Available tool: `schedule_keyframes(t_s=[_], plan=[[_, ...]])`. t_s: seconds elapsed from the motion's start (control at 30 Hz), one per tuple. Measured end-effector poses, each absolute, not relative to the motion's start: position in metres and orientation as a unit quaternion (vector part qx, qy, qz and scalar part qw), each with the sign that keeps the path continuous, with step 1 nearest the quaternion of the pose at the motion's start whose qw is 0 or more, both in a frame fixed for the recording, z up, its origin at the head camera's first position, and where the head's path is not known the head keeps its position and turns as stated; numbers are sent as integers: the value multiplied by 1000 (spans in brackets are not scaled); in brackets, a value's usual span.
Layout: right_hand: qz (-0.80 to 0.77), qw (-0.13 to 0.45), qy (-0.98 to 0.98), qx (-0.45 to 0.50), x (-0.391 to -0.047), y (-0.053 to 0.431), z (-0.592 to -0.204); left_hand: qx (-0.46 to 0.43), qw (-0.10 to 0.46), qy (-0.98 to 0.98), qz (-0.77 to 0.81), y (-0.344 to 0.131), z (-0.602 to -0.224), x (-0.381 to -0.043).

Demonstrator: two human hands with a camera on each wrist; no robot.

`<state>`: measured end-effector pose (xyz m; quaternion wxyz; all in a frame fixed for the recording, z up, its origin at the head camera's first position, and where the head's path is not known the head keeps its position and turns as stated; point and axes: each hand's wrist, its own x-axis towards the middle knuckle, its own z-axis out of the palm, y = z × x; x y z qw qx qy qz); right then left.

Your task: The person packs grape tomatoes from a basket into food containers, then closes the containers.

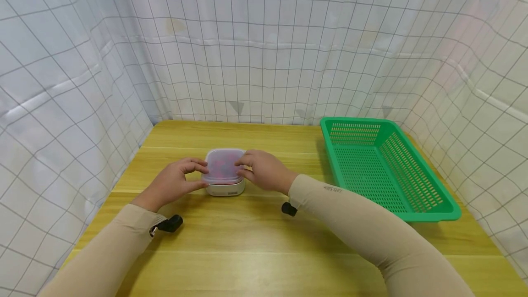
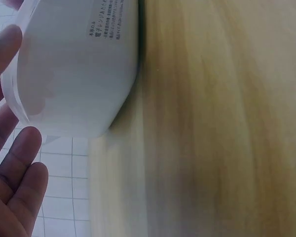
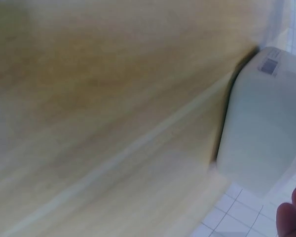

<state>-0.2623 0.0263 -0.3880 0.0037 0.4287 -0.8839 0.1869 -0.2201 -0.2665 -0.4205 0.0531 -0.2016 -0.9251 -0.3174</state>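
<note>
A white plastic food container (image 1: 226, 190) stands on the wooden table, and pink-red contents show faintly through its translucent lid (image 1: 223, 162). Along the front, a thin reddish gap runs between lid and container. My left hand (image 1: 175, 181) holds the lid's left edge, with the thumb at the front corner and fingers farther back. On the opposite side, my right hand (image 1: 264, 169) pinches the right edge. A printed label (image 2: 106, 22) marks the container's wall in the left wrist view. Only fingertips (image 3: 288, 217) of the right hand show in the right wrist view, beside the lid's rim.
To the right on the table (image 1: 247, 251) stands a green plastic basket (image 1: 340, 164) with slotted walls. White grid-patterned curtains (image 1: 272, 58) hang behind the table and along both sides. A black wrist device (image 1: 170, 223) sits at the left cuff.
</note>
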Motion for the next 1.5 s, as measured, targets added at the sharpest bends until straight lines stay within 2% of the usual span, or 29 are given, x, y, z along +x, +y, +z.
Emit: schedule_keyframes(t_s=[0.2, 0.63, 1.0, 1.5], plan=[[179, 6, -902, 392, -270, 23, -389, -197, 57, -921, -331, -263, -416, -224], [146, -74, -927, 337, -273, 20, -394, -181, 14, -934, -307, -259, -418, -234], [132, -85, -925, 347, -272, 20, -397, -173, -1, -934, -314, -260, -420, -231], [116, -80, -927, 347, -267, 20, -397, -176, 5, -934, -310, -259, -421, -228]])
